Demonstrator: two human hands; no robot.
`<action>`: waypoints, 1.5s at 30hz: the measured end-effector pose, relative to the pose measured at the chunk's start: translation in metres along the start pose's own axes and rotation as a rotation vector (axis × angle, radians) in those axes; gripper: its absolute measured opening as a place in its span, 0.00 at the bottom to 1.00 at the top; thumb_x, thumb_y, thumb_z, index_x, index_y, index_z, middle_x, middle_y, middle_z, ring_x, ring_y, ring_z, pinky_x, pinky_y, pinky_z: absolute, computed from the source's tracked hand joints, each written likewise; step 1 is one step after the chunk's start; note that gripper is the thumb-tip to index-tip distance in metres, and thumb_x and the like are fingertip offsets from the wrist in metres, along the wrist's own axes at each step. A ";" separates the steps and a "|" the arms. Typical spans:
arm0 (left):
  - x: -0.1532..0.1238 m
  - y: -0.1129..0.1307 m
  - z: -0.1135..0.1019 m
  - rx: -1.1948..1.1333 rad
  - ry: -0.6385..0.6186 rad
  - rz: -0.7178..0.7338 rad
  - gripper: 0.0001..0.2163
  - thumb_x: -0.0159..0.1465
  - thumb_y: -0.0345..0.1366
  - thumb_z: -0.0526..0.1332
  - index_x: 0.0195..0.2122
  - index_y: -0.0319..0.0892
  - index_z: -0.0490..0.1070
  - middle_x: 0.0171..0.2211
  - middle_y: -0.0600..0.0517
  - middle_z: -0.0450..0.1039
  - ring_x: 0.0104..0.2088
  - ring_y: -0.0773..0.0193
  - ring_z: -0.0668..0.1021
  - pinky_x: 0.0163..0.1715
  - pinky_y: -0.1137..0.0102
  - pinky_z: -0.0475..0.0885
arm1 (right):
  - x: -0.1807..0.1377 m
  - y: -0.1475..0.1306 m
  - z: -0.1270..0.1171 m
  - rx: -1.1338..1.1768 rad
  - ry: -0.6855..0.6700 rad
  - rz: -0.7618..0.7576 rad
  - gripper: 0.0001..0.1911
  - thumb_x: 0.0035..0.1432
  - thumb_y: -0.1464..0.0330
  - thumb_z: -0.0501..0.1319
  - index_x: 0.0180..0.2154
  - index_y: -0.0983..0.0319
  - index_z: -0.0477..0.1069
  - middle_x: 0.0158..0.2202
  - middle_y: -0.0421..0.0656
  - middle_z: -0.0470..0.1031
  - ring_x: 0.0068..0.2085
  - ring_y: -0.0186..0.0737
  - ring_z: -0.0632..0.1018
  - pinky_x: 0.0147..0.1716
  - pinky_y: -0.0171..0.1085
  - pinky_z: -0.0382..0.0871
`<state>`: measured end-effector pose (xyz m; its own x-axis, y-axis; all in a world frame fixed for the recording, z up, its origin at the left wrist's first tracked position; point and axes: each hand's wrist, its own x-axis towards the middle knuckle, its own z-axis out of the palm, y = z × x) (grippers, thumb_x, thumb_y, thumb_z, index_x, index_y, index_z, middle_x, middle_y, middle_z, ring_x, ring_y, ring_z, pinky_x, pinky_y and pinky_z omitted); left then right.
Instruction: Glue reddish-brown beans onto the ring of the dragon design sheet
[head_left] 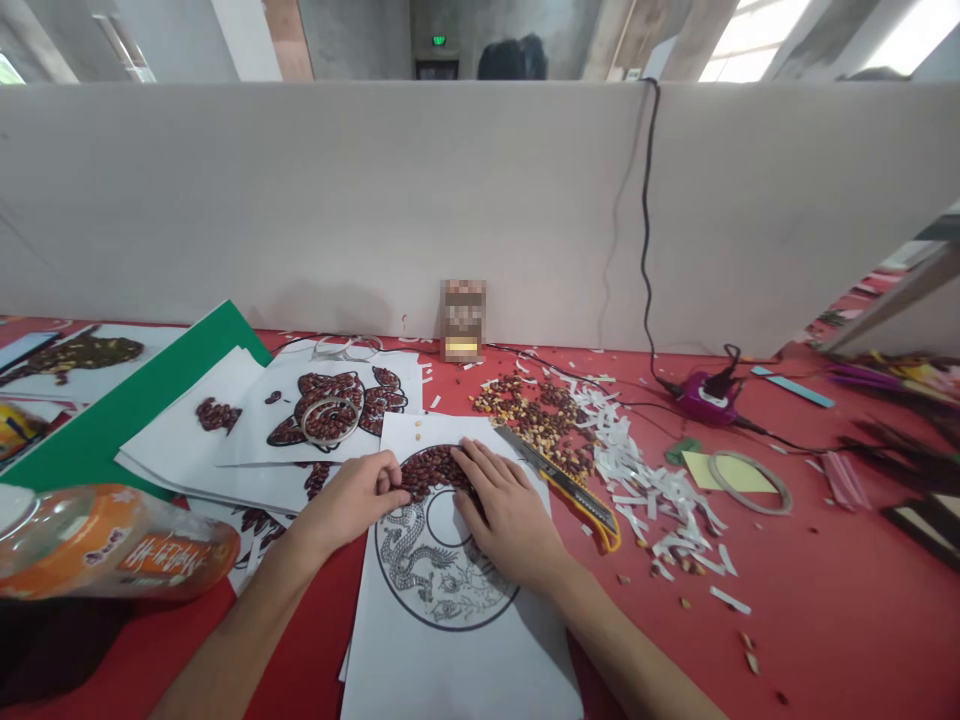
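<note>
Left hand (360,500): fingers curled, tips on bean patch (431,470); grip on a bean not discernible. Right hand (504,512): flat, fingers extended, pressing same patch. 1 dragon sheet (450,640) beneath both. 1 utility knife (562,480) just right of it; 1 loose bean pile (540,412) beyond

- Red table (825,620), wide and busy.
- Front and centre: the dragon sheet (450,650) lies flat (beans (431,470) fill its top arc).
- Left: fanned bean-picture sheets (247,420) overlap a green card (127,410); an orange bottle (112,550) lies on its side.
- Right: a yellow utility knife (570,485) just beside the sheet, a loose seed pile (536,410), white paper scraps (652,490), a tape ring (750,482) and a purple device (705,398) on its cable.
</note>
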<state>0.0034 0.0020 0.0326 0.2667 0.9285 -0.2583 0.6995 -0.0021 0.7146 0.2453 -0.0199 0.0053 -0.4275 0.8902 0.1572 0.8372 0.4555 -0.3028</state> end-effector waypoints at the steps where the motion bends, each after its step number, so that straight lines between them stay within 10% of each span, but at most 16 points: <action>1: 0.000 0.000 -0.001 0.020 -0.006 0.000 0.07 0.59 0.40 0.63 0.32 0.44 0.67 0.26 0.57 0.68 0.28 0.64 0.70 0.29 0.70 0.62 | 0.000 0.000 0.000 -0.003 -0.002 0.001 0.27 0.72 0.64 0.51 0.69 0.62 0.59 0.72 0.46 0.56 0.72 0.46 0.58 0.67 0.50 0.58; 6: -0.006 0.010 -0.003 0.142 0.032 0.033 0.06 0.62 0.40 0.62 0.34 0.44 0.68 0.28 0.55 0.71 0.30 0.62 0.74 0.30 0.69 0.64 | 0.000 0.000 -0.001 -0.007 -0.006 0.006 0.28 0.72 0.64 0.52 0.69 0.61 0.59 0.72 0.46 0.55 0.71 0.47 0.59 0.67 0.50 0.57; 11: 0.008 0.027 0.017 0.336 0.265 0.440 0.13 0.74 0.40 0.50 0.51 0.45 0.71 0.53 0.46 0.75 0.55 0.55 0.75 0.55 0.60 0.68 | -0.002 0.001 -0.001 -0.007 0.002 -0.015 0.31 0.72 0.63 0.51 0.72 0.62 0.52 0.73 0.47 0.52 0.72 0.46 0.57 0.68 0.49 0.56; 17: 0.043 0.011 0.058 0.598 0.279 0.616 0.28 0.76 0.45 0.45 0.74 0.41 0.47 0.72 0.44 0.54 0.72 0.56 0.59 0.70 0.56 0.53 | -0.001 0.002 0.002 -0.051 -0.016 -0.051 0.31 0.73 0.64 0.50 0.72 0.62 0.50 0.74 0.46 0.46 0.73 0.47 0.53 0.69 0.50 0.55; 26: 0.039 0.013 0.053 0.464 0.325 0.623 0.24 0.76 0.43 0.47 0.70 0.40 0.56 0.70 0.44 0.60 0.70 0.58 0.62 0.70 0.57 0.55 | -0.002 0.005 0.005 -0.081 -0.032 -0.052 0.31 0.73 0.67 0.47 0.73 0.63 0.48 0.74 0.45 0.46 0.73 0.45 0.53 0.69 0.50 0.54; 33: 0.033 0.022 0.029 0.007 0.409 0.367 0.22 0.77 0.42 0.41 0.35 0.43 0.72 0.36 0.47 0.79 0.41 0.58 0.80 0.46 0.64 0.73 | -0.003 0.005 0.000 -0.030 -0.056 -0.005 0.28 0.75 0.63 0.46 0.72 0.60 0.52 0.73 0.44 0.48 0.73 0.45 0.55 0.69 0.50 0.56; 41: 0.046 0.011 0.017 -0.141 0.412 0.274 0.20 0.74 0.43 0.45 0.49 0.42 0.75 0.52 0.43 0.79 0.55 0.55 0.79 0.57 0.62 0.70 | -0.005 0.001 -0.004 0.007 -0.053 0.007 0.28 0.75 0.62 0.47 0.71 0.60 0.54 0.73 0.45 0.49 0.72 0.44 0.56 0.69 0.51 0.56; 45: 0.049 -0.006 0.006 -0.217 0.547 0.291 0.16 0.72 0.41 0.50 0.46 0.42 0.75 0.45 0.45 0.81 0.46 0.57 0.82 0.49 0.64 0.74 | -0.005 -0.001 -0.006 0.010 -0.048 0.017 0.27 0.75 0.62 0.47 0.71 0.61 0.55 0.73 0.46 0.51 0.72 0.44 0.56 0.69 0.51 0.56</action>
<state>0.0164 0.0450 0.0119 0.0096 0.9562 0.2926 0.4848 -0.2604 0.8349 0.2490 -0.0249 0.0100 -0.4293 0.8968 0.1067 0.8412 0.4401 -0.3142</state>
